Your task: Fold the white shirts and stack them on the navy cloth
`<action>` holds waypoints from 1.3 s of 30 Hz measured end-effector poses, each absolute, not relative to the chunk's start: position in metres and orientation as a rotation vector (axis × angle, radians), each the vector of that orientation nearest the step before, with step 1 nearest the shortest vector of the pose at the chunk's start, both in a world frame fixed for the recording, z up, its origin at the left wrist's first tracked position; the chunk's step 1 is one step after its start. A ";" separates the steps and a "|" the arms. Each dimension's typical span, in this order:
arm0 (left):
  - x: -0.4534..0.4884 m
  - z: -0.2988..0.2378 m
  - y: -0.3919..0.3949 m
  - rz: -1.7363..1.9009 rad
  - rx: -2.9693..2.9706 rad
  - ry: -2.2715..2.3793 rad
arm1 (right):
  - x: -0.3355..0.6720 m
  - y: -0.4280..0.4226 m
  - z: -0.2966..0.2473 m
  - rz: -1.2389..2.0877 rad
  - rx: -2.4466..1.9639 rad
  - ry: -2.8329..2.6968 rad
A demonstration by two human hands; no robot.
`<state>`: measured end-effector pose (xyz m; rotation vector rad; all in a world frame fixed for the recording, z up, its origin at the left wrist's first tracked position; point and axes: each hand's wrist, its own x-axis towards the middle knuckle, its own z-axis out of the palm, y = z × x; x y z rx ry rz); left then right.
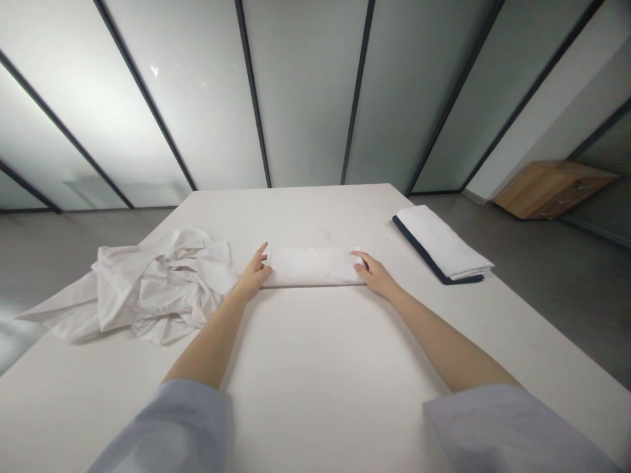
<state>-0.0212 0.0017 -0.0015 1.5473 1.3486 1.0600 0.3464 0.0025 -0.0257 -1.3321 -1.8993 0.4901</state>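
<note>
A flat, folded white cloth lies across the middle of the counter, its long side running left to right. The left hand is at its left end, thumb on the top layer and one finger pointing out past the far corner. The right hand meets the right end, thumb and forefinger on the cloth a little apart. The two hands are well apart, with the length of the cloth between them. Whether either one pinches the layers or only presses them, I cannot tell. Such a hold on both ends probably keeps the strip straight and its short edges square.

To the left, a crumpled white cloth lies in a loose heap, one tail trailing toward the counter's left edge; being off to the side, it seems to leave the middle free for the hands. To the right sits a neatly folded white bundle on top of a navy cloth, which shows along the left and near edges. They are likely stacked there to keep their folds undisturbed, within the right hand's reach.
</note>
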 end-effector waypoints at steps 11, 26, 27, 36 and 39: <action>-0.018 0.011 0.004 0.986 1.385 1.256 | 0.343 0.000 -0.018 0.528 -1.439 -1.834; -0.031 0.016 -0.005 0.924 1.316 1.047 | 0.348 -0.001 -0.015 0.465 -1.502 -1.839; -0.032 0.017 -0.006 0.885 1.334 1.027 | 0.349 -0.001 -0.015 0.459 -1.511 -1.827; -0.031 0.019 -0.008 0.673 1.392 0.927 | 0.352 0.001 -0.019 0.434 -1.509 -1.799; -0.029 0.019 -0.009 0.685 1.392 0.909 | 0.352 0.001 -0.019 0.430 -1.529 -1.793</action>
